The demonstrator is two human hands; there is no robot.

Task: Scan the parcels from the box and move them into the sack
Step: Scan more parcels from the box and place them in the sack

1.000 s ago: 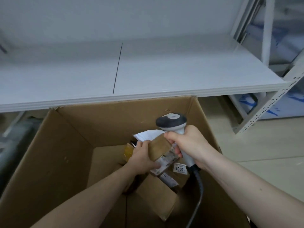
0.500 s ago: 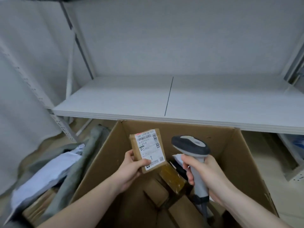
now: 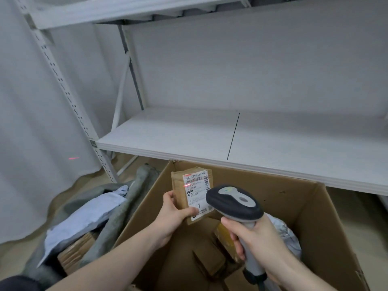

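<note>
Over the box's (image 3: pixel 310 208) far left corner, your left hand (image 3: pixel 174 211) pinches a small brown parcel (image 3: pixel 178 192) by its lower left edge, upright, long axis vertical, white label facing you. Your right hand (image 3: pixel 258 238) is wrapped round the scanner (image 3: pixel 234 203), whose head sits just right of the parcel; the red line touches only the label's left edge. Left of the box, the sack (image 3: pixel 117 217) lies nearer your left hand.

I see the shelf (image 3: pixel 210 139) edge overhanging the box (image 3: pixel 315 217) far wall, capping lift there. Left, the sack (image 3: pixel 117 217) mouth lies open just beside the box, parcels (image 3: pixel 84 215) already crowding it.
</note>
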